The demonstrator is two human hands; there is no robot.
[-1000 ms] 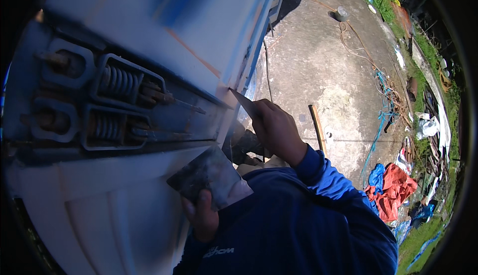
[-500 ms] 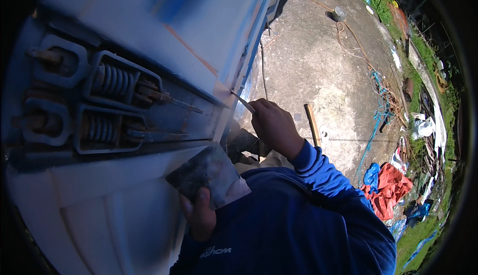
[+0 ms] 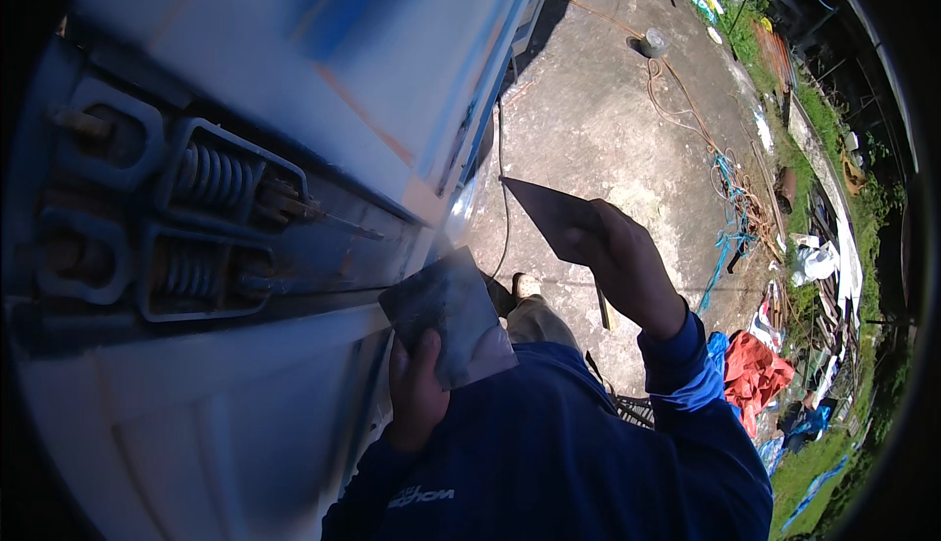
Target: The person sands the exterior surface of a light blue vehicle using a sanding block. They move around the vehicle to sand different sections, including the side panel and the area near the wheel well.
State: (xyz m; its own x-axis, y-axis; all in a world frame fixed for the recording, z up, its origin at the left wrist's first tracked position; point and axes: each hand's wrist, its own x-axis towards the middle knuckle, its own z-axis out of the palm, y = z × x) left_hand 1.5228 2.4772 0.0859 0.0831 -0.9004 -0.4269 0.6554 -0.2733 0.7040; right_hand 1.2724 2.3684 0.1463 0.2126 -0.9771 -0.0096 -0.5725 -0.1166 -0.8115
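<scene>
My left hand (image 3: 417, 394) grips a square flat plate (image 3: 446, 296) by its near edge, thumb on top. Grey smears cover most of the plate, with a paler patch at its lower corner. My right hand (image 3: 635, 271) is closed on a thin, dark, flat spreader blade (image 3: 549, 216), raised to the right of the plate and pointing up and left. The blade is apart from both the plate and the pale blue-white metal panel (image 3: 392, 41). At the panel's lower corner is a beige patch (image 3: 423, 201).
On the left, rusty coil springs (image 3: 214, 176) sit in metal brackets within a recess. Concrete ground (image 3: 598, 129) lies to the right, with a round can (image 3: 653, 43), ropes (image 3: 730, 188) and a red tarp (image 3: 755, 374). My shoe (image 3: 526, 286) shows below.
My right hand has drawn the blade away from the panel's corner, to the right and lower, turning its flat face into view. The left hand and plate have shifted slightly right.
</scene>
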